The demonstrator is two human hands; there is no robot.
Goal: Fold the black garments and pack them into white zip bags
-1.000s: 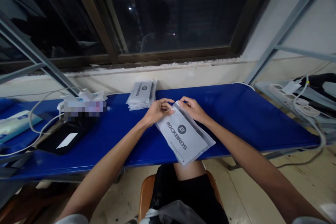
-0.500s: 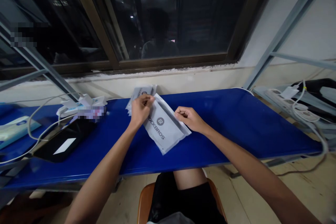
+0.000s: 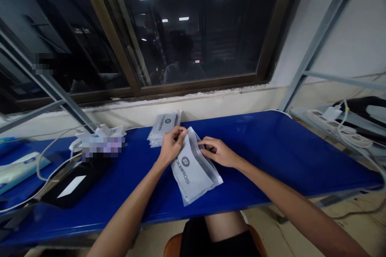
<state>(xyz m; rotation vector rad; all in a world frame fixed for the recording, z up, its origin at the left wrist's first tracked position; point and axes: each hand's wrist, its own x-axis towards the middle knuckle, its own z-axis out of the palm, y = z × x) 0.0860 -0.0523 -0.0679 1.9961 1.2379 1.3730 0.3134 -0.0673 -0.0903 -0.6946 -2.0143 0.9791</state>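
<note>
A frosted zip bag [image 3: 196,172] printed ROCKBROS lies at a slant above the blue table, its zip edge facing up and right. My left hand [image 3: 174,143] is closed on the bag's upper left corner, thumb against fingers. At the zip edge, my right hand [image 3: 218,151] has curled fingers holding the rim, with the fingertips partly hidden by the mouth. The mouth gapes slightly near those fingers. What the bag contains cannot be made out. Behind my left hand sits a stack of similar printed bags [image 3: 164,125].
The blue table [image 3: 265,148] runs along the wall below a dark window [image 3: 205,28]. On its left are a power strip with plugs [image 3: 104,131], white cables, a black pouch [image 3: 75,184] and a tissue pack [image 3: 22,170]. Another power strip [image 3: 340,126] lies at the right beyond a metal post.
The zip edge gapes wider now. My right hand's fingers have shifted from a tight pinch to reaching over the mouth. The view has tilted upward a little.
</note>
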